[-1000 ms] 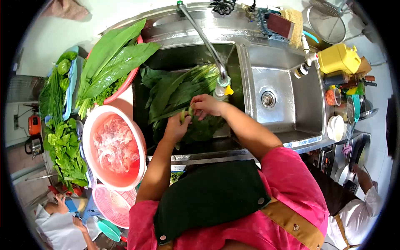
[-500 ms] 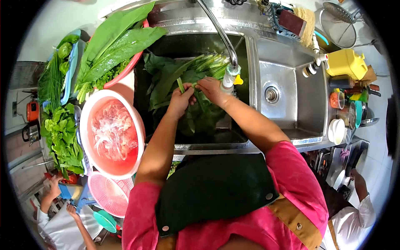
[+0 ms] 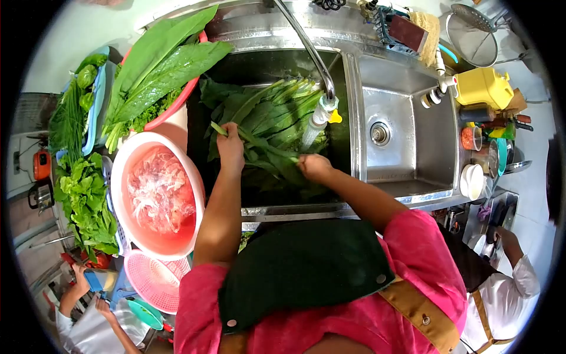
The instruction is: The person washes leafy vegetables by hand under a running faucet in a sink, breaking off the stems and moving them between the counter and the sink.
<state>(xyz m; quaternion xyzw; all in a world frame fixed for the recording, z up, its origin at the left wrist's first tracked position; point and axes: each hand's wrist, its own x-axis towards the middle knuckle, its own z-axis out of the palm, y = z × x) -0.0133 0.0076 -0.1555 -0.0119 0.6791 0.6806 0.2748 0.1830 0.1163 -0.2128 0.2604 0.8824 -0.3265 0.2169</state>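
Observation:
Long leafy greens point(image 3: 265, 115) fill much of the left sink basin point(image 3: 339, 171). My left hand point(image 3: 230, 146) is closed around the pale stem end of a green leaf point(image 3: 259, 143) over the basin's left part. Near the basin's right side, my right hand point(image 3: 315, 167) is closed on the other end of that leaf, which stretches between both hands. Above and between them, the faucet point(image 3: 321, 112) with its yellow lever runs water onto the greens.
The right basin point(image 3: 413, 150) shows a drain. A pink tub of water and pale pieces point(image 3: 197, 221) stands left, beside a pink strainer point(image 3: 138, 277) and a red basin of big leaves point(image 3: 171, 118). A yellow jug point(image 3: 483, 88) is at right. Two people work at the lower corners.
My hands have moved apart, the left one leftward and the right one down, with a leaf now stretched between them. The faucet's water stream shows more clearly.

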